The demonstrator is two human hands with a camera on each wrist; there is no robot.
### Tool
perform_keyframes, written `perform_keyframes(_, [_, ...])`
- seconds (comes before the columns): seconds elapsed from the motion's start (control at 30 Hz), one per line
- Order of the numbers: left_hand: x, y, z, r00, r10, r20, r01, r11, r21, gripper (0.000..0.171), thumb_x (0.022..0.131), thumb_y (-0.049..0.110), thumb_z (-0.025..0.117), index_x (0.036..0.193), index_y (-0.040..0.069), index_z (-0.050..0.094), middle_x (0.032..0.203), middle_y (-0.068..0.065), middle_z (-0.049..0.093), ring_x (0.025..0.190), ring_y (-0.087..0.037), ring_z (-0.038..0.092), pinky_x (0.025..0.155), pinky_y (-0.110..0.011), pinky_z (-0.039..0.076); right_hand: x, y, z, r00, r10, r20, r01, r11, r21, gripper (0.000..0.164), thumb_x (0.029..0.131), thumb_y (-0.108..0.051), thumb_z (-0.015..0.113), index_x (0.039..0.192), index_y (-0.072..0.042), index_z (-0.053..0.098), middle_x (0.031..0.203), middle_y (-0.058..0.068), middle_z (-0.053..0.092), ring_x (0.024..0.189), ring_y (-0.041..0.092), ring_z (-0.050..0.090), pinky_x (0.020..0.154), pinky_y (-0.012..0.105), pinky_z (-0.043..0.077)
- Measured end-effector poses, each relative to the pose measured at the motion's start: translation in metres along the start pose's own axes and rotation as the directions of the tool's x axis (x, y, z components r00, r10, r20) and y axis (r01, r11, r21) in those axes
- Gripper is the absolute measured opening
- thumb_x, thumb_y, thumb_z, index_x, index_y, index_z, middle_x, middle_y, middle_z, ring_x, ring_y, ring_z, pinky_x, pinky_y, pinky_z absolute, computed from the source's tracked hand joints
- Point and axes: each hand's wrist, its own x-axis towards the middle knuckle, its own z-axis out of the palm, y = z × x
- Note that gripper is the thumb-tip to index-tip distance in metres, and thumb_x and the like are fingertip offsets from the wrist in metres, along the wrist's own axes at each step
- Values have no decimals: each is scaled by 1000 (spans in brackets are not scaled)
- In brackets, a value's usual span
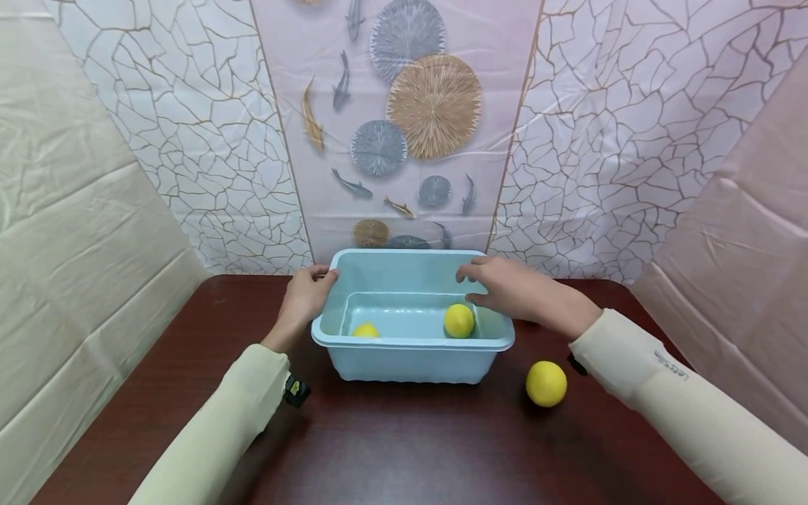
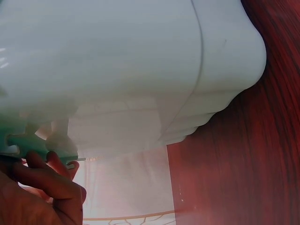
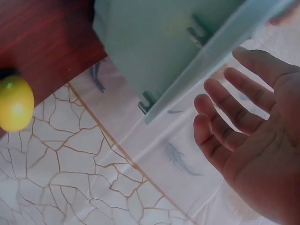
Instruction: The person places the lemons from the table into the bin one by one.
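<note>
A light blue plastic tub [image 1: 410, 365] stands on the table, with one yellow ball [image 1: 459, 320] in its right part and another yellow ball [image 1: 365, 330] at its left, half hidden by the front wall. My left hand [image 1: 306, 298] grips the tub's left rim near the far corner; its curled fingers [image 2: 61, 187] show at the rim in the left wrist view. Over the tub's right side hovers my right hand [image 1: 505, 286], fingers loosely bent and holding nothing. The right wrist view shows its palm [image 3: 262, 154] beside the tub's rim [image 3: 197, 65].
A third yellow ball [image 1: 546, 384] lies on the dark red wooden table [image 1: 404, 449], right of the tub and below my right forearm. Behind the tub hangs a patterned cloth [image 1: 404, 196] with fish and round motifs. Plain cloth walls [image 1: 95, 280] close off both sides.
</note>
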Motion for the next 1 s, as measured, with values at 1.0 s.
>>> perform_keyframes(1.0, [0,-1,2,1000,-9,-9,9,1000,-19,50,110,36,54,144,1,61,132,-21,68,116,-33,65,97,-47,55,-30,12,35,868,424,-260,-274,844,461,41,107,-25,64,136,4,60,133,26,62,112,41,69,94,57,56])
